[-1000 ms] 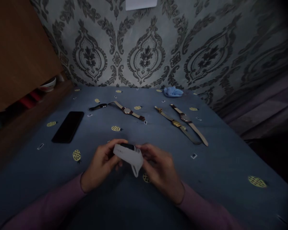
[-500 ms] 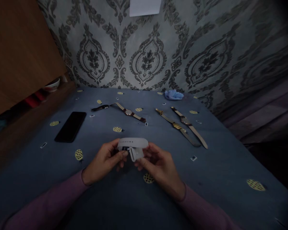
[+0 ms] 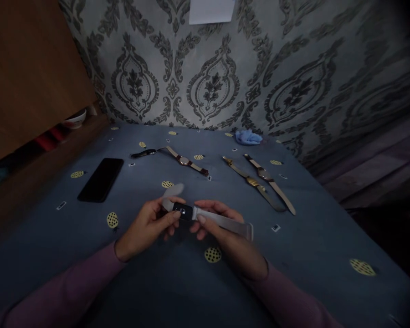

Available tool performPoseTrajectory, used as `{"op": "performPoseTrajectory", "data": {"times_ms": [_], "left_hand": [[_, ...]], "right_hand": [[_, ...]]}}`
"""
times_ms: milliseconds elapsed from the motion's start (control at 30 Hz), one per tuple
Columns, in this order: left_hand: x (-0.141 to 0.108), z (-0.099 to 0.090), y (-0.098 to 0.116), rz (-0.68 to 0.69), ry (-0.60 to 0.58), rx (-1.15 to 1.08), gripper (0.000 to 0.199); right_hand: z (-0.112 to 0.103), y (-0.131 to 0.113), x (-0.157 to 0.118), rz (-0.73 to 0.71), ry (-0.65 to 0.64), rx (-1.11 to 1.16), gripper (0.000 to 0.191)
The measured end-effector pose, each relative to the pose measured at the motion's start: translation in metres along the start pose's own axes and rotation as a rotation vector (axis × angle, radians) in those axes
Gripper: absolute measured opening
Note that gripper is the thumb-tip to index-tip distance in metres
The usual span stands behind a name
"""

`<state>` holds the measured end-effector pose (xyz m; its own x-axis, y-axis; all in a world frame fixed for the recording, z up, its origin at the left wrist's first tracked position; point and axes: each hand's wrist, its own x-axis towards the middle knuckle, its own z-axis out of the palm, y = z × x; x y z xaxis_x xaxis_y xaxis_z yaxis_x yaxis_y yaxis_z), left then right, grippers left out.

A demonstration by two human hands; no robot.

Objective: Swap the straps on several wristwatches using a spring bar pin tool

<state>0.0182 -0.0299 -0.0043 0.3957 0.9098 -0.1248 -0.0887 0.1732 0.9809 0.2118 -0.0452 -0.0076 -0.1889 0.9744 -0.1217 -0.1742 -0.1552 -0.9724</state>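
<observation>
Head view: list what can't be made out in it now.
All in the head view:
Held watch, screen: part covered by the left hand's thumb; any readout too small.
Held watch, back: turned away from the camera.
White sheet: cut off by the top edge.
Bowl: partly hidden by the wooden panel.
Gold watch, dial: too small to read.

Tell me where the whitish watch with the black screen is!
In the head view, the watch is below center, right of the phone, with the left hand at its screen and the right hand on its strap.
</observation>
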Motion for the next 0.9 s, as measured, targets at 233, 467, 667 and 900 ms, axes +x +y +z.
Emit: {"op": "performPoseTrajectory", "data": {"times_ms": [233,467,667,900], "left_hand": [[0.002,-0.002,0.0,-0.128,-0.046,-0.321,0.042],[0.002,-0.003,-0.003,-0.212,-0.054,-0.461,0.036],[0.002,-0.003,-0.004,-0.247,-0.042,-0.507,0.036],[0.002,-0.002,-0.004,-0.259,-0.051,-0.524,0.034]], "right_hand": [[0.005,-0.011,-0.004,-0.045,0.052,0.018,0.028],[0.006,-0.01,-0.006,0.013,0.01,0.051,0.032],[0.003,-0.007,-0.006,-0.028,-0.045,0.004,0.029],[0.007,-0.009,-0.007,-0.023,-0.026,-0.021,0.024]]}}
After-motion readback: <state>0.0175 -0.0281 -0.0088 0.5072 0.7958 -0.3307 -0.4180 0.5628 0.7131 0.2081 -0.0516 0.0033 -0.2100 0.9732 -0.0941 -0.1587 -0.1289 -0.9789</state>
